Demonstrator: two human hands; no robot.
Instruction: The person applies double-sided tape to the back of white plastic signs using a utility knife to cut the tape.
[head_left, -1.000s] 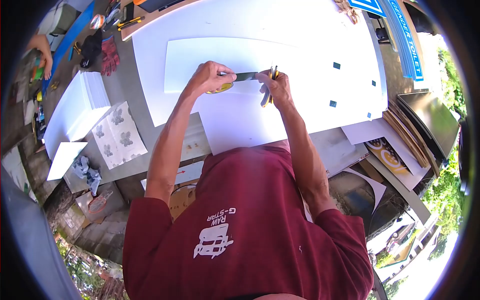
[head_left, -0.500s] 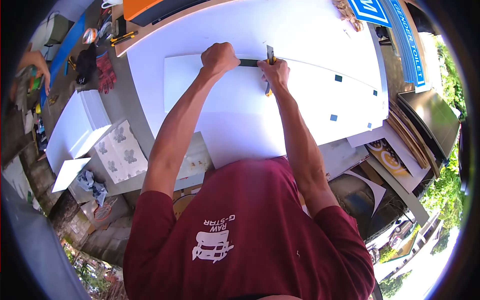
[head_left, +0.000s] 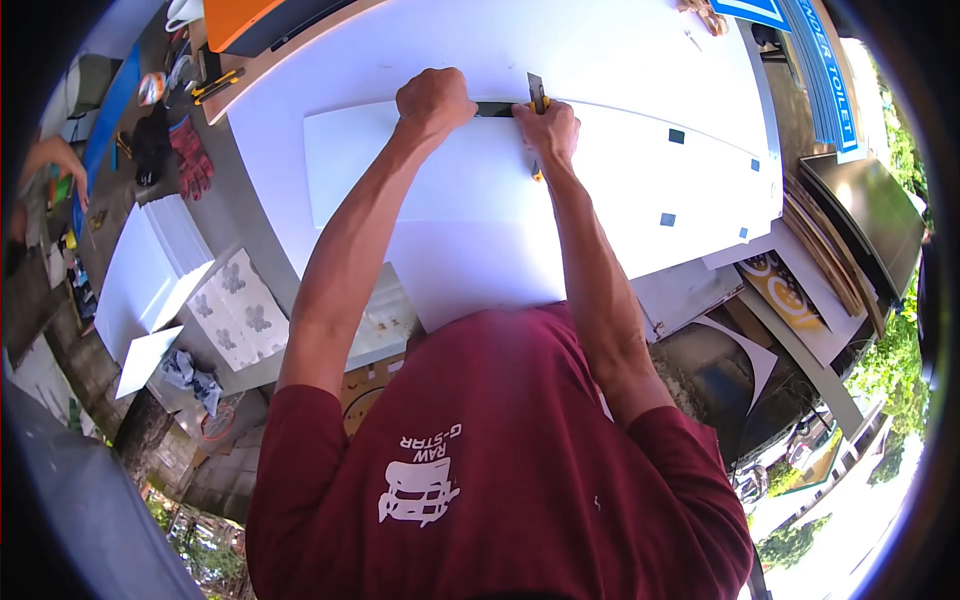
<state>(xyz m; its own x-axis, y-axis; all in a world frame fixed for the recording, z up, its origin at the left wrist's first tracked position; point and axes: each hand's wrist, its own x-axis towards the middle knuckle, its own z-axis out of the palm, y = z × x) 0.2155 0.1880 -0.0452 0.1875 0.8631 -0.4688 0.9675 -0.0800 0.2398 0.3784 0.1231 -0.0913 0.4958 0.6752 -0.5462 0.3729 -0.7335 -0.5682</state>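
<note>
Between my two hands runs a short dark strip (head_left: 495, 109), tape-like, along the far edge of a white panel (head_left: 360, 165). My left hand (head_left: 435, 100) is closed over the strip's left end. My right hand (head_left: 552, 130) is closed around a yellow-and-black utility knife (head_left: 538, 103), its blade pointing away from me. That hand's thumb and fingertips also touch the strip's right end. Several small dark squares, one of them a dark patch (head_left: 676, 136), sit on the panel to the right.
The panel lies on a larger white sheet (head_left: 285, 140). To the left are red gloves (head_left: 192, 160), stacked white boards (head_left: 150, 265) and more knives (head_left: 218, 86). Blue signs (head_left: 822, 80) stand at the right. Another person's hand (head_left: 62, 165) shows at the far left.
The view has shifted slightly, so the panel and table sit a little higher and further left in it. Both hands keep their hold on the strip, and the knife stays in my right hand.
</note>
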